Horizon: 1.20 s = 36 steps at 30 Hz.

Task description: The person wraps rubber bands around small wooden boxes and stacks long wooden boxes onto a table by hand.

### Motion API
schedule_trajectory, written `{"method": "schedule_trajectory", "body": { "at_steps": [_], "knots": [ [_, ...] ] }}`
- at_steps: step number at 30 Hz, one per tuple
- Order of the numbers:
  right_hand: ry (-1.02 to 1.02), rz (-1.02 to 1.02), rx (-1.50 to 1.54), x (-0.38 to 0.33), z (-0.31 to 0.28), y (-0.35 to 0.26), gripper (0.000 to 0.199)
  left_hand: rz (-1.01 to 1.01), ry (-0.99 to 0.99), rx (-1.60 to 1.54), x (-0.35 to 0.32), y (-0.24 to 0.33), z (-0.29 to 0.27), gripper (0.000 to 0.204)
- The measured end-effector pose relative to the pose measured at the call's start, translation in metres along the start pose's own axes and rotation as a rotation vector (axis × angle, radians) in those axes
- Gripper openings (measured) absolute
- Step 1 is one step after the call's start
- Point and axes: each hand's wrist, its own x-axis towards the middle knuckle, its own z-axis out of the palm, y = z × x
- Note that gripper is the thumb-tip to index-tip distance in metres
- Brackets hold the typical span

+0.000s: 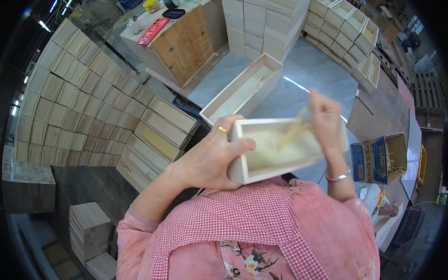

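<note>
A shallow, open, pale wooden box (265, 154) is held in front of my body with its inside toward me. My left hand (208, 156) grips its left end, thumb over the rim and fingers behind. Over its right part is my closed right hand (326, 119), blurred by motion. A pale yellowish strip (294, 131) runs from the right fist into the box; blur hides its exact kind. Just beyond, a second long wooden box (259, 97) lies open on the grey tabletop (305, 78), with a small brownish bit inside.
Stacked wooden boxes (67, 100) form a wall at left; more stacks (260, 23) stand at the back and far right. A blue cardboard carton (366, 162) at right holds pale strips. A wooden cabinet (188, 42) stands at back left. An orange-handled tool (378, 202) lies at right.
</note>
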Motion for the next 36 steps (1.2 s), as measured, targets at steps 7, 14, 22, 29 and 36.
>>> {"method": "schedule_trajectory", "body": {
  "at_steps": [7,14,22,29,36],
  "knots": [
    [0.517,0.091,-0.552,0.060,-0.150,0.076,0.041,-0.019,0.356,0.245,0.002,-0.047,-0.013,0.072],
    [0.537,0.630,-1.163,0.017,-0.351,0.295,0.049,-0.382,0.610,0.383,-0.024,-0.121,0.016,0.068],
    [0.550,0.935,-1.213,-0.044,-0.460,0.365,0.051,-0.419,0.618,0.406,-0.012,-0.175,0.059,0.070],
    [0.585,1.091,-1.131,-0.051,-0.486,0.410,0.051,-0.512,0.560,0.391,-0.016,-0.181,0.079,0.072],
    [0.279,1.223,-1.422,0.012,-0.362,0.298,0.054,-0.681,0.602,0.367,-0.012,-0.171,0.087,0.101]
  ]
}}
